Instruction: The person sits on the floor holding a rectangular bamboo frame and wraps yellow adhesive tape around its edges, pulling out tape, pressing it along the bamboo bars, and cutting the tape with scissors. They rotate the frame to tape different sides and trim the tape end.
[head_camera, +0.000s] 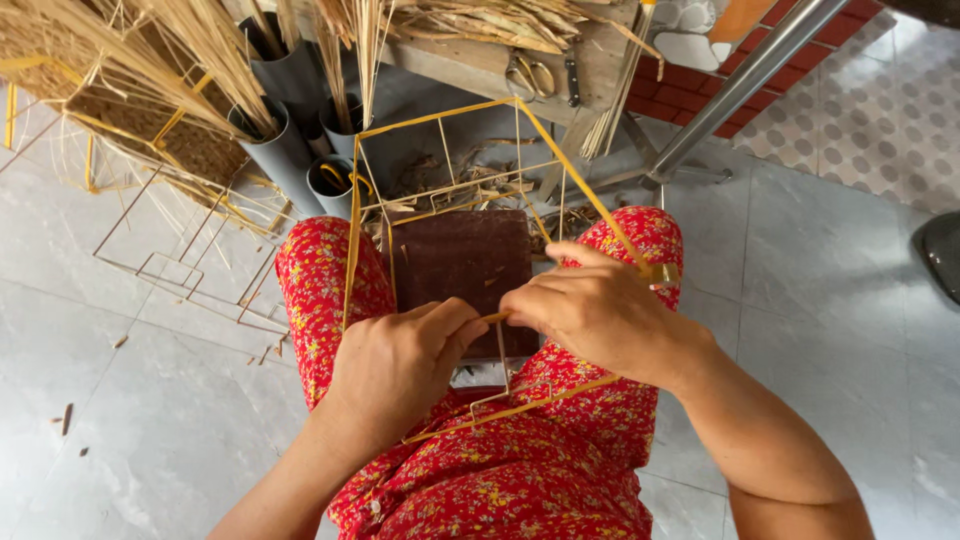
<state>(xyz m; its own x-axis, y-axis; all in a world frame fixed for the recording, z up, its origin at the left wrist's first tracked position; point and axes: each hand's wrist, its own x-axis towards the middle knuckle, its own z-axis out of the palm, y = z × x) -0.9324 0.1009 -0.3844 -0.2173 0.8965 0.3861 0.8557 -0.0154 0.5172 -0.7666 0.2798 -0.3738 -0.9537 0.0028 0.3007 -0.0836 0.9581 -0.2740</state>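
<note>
Lap: red flowered trousers (520, 480) fill the bottom centre of the frame; the person sits with knees apart above a grey tiled floor (130, 400).
Left hand: the left hand (395, 365), just below centre, is curled closed, thumb and fingers pressed on a thin yellow strip (494, 317) where it meets the wire.
Right hand: the right hand (590, 310), touching the left at the fingertips, pinches the same strip between thumb and forefinger, the other fingers bent over it.
Wire frame: the wire frame (520, 130) rests on the lap and rises away to upper centre; several of its bars are already wrapped in yellow.
Handling: it looks light and springy, the thin wire likely to bend if squeezed mid-span; a corner or a wrapped bar seems the safer grip. The strip looks flat, pliant and prone to splitting, best held close to the wrap point.
Between the knees: a dark brown block (465, 265) sits just beyond the hands.
Left middle: a bare wire frame (190, 275) lies on the floor.
Upper left: grey tubes (280, 150) hold dried straw (150, 60).
Top centre: scissors (530, 78) lie on a wooden bench (480, 65).
</note>
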